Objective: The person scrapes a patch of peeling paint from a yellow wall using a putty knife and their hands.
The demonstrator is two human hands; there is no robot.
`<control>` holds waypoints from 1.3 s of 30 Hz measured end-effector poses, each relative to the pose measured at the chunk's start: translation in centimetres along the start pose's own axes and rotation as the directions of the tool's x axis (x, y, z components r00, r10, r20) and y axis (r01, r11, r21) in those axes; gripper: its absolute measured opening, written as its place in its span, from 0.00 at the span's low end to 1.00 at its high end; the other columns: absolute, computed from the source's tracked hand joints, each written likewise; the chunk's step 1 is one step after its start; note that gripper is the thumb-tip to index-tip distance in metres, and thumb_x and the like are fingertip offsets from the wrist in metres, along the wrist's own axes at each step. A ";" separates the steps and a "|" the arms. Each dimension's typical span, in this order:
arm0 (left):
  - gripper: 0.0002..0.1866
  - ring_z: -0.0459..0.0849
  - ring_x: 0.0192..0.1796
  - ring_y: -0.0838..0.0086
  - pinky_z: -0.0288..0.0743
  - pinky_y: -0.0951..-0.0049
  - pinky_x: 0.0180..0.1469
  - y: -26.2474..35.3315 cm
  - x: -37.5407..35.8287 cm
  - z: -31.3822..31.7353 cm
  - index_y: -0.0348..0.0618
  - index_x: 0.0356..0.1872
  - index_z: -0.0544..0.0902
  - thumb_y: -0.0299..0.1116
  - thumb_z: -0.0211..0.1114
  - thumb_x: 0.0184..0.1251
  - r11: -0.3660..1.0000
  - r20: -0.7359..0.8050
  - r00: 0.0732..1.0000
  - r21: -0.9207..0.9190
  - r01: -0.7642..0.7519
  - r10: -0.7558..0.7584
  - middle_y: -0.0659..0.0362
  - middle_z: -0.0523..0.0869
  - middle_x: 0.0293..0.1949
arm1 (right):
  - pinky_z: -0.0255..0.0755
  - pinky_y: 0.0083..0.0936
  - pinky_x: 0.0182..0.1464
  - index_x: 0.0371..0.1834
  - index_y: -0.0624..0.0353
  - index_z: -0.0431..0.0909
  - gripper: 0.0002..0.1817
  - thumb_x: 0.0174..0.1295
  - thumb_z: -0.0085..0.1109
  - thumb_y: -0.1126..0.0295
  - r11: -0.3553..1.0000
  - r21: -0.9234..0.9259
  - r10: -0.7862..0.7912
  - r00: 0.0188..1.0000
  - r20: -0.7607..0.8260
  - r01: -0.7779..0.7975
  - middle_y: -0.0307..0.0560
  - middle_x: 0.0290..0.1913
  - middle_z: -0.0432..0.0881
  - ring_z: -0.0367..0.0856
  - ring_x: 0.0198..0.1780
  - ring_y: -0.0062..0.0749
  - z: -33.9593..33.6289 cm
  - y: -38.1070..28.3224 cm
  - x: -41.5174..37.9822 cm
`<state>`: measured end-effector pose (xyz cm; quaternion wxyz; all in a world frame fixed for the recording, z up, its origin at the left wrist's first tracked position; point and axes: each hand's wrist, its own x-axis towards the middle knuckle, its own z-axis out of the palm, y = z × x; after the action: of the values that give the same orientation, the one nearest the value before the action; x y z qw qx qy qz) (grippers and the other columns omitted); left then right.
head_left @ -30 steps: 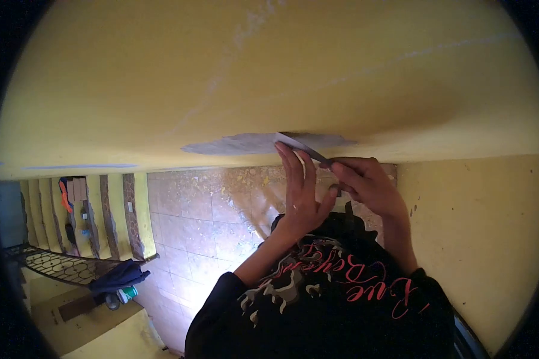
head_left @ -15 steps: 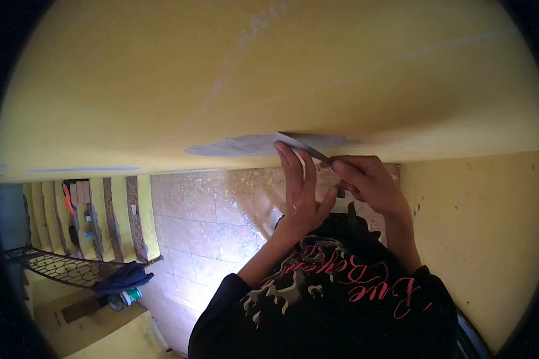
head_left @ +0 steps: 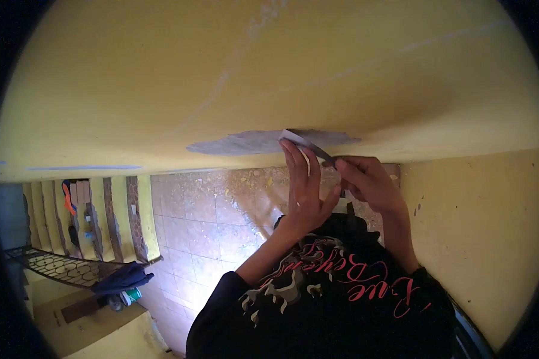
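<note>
A flat scraper blade [head_left: 305,143] presses on a grey bare patch [head_left: 251,142] in the yellow surface [head_left: 221,72] overhead. The right hand [head_left: 365,182] grips its handle, clenched. The left hand [head_left: 302,185] reaches up, fingers straight, flat against the blade.

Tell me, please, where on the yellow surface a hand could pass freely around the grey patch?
Bare yellow surface lies wide open above and left of the grey patch. The patch's right end is crowded: both hands, left and right, work the scraper blade there.
</note>
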<state>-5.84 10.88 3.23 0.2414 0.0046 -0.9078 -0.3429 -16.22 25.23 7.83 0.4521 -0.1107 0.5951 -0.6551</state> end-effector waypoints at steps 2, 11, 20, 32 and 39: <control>0.47 0.34 0.73 0.23 0.42 0.33 0.71 0.5 -0.2 -0.1 0.27 0.74 0.45 0.43 0.62 0.66 0.999 0.064 0.997 -0.008 -0.035 0.036 0.22 0.35 0.72 | 0.52 0.14 0.21 0.52 0.62 0.81 0.20 0.73 0.52 0.56 0.999 0.010 0.050 0.997 0.061 -0.051 0.28 0.21 0.66 0.60 0.21 0.11 -1.0 -0.1 -1.0; 0.45 0.33 0.74 0.24 0.41 0.33 0.71 0.2 0.4 -0.1 0.27 0.74 0.45 0.41 0.61 0.67 1.000 0.003 1.000 -0.006 -0.023 0.023 0.23 0.34 0.72 | 0.49 0.12 0.20 0.52 0.60 0.81 0.19 0.73 0.52 0.56 0.999 0.038 0.005 1.000 -0.001 -0.005 0.27 0.20 0.65 0.58 0.20 0.10 0.5 -0.3 -0.3; 0.41 0.31 0.76 0.33 0.38 0.42 0.74 0.2 -0.1 -0.8 0.30 0.76 0.45 0.42 0.53 0.72 1.000 -0.065 0.998 -0.027 0.008 -0.010 0.28 0.31 0.74 | 0.46 0.12 0.18 0.52 0.62 0.80 0.20 0.73 0.53 0.56 0.999 0.047 0.011 1.000 -0.021 -0.010 0.26 0.20 0.64 0.56 0.18 0.08 2.0 -0.2 0.0; 0.47 0.32 0.75 0.27 0.39 0.36 0.73 -0.3 -0.3 -0.6 0.31 0.76 0.43 0.41 0.62 0.66 0.997 -0.004 0.998 -0.044 -0.060 0.060 0.25 0.34 0.73 | 0.47 0.14 0.19 0.53 0.62 0.80 0.20 0.73 0.52 0.56 0.995 0.088 0.054 0.998 -0.010 -0.053 0.26 0.19 0.63 0.56 0.19 0.09 0.8 0.5 -0.8; 0.47 0.33 0.75 0.28 0.39 0.38 0.73 -0.4 -0.4 -0.7 0.29 0.75 0.42 0.41 0.62 0.66 0.997 -0.021 0.999 -0.059 -0.045 0.044 0.26 0.34 0.73 | 0.48 0.13 0.20 0.54 0.64 0.79 0.21 0.73 0.52 0.55 0.994 0.101 0.043 0.999 0.005 -0.043 0.27 0.19 0.63 0.58 0.19 0.09 0.8 0.5 -0.9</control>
<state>-5.25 10.23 3.23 0.2581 -0.0194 -0.8946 -0.3643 -14.96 25.43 7.95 0.4722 -0.0758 0.5626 -0.6744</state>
